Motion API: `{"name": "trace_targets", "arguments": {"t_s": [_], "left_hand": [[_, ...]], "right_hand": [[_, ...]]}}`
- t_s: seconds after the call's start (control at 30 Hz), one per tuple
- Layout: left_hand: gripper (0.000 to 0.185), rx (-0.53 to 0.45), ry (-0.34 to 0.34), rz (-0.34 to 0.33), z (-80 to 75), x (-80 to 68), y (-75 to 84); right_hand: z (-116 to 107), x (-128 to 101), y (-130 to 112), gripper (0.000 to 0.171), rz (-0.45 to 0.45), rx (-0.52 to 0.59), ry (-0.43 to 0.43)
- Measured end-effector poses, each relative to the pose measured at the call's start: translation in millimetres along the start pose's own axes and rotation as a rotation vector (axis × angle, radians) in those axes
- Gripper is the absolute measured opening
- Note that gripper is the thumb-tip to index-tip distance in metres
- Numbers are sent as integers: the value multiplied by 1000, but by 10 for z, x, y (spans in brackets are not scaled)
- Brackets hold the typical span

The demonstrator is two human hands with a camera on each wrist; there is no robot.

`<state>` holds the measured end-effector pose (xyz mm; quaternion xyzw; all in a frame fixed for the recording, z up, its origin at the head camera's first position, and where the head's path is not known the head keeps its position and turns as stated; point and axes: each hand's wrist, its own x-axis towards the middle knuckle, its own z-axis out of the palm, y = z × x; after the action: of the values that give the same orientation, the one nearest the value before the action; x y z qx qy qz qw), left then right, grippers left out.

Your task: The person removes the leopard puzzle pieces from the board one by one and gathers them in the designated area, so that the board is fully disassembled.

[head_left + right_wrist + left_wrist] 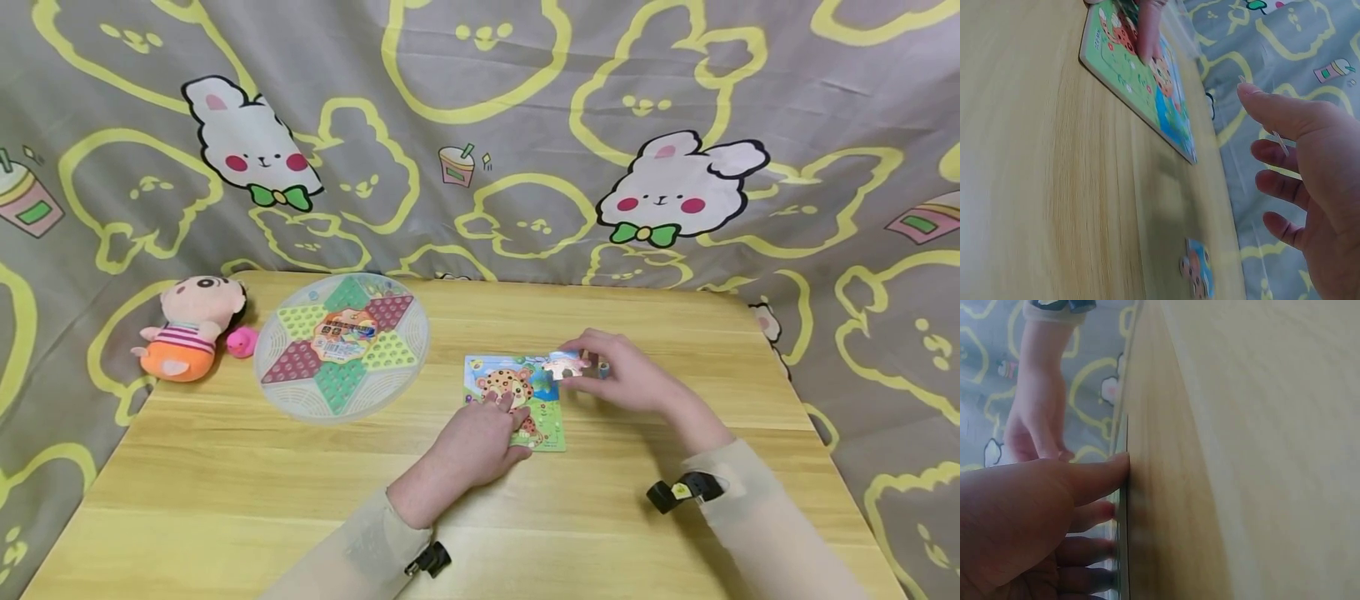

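Observation:
A jigsaw puzzle board with a spotted leopard on green and blue lies flat on the wooden table. My left hand rests on it, fingertips pressing the picture and thumb at the near edge. Over the board's far right corner, my right hand pinches a puzzle piece between thumb and fingers. In the right wrist view this piece shows only as a thin edge. Another puzzle piece lies on the table beneath the right hand, mostly hidden by it in the head view.
A round Chinese checkers board lies left of the puzzle. Beyond it, at the table's left edge, are a plush toy in orange and stripes and a small pink toy. A patterned grey curtain hangs behind the table.

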<state>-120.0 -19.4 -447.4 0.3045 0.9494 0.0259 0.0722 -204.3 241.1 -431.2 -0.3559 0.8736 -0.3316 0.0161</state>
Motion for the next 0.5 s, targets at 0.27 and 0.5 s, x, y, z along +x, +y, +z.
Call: {"name": "trace_targets", "arguments": {"t_s": [0.27,0.5], "left_hand": [[60,22,32,23,11,-29,-2],[62,73,57,11,13,-25,-1]], "right_hand": [[-143,-247,62,45,81,12,36],[-230,-445,164,45,86,-6,73]]}}
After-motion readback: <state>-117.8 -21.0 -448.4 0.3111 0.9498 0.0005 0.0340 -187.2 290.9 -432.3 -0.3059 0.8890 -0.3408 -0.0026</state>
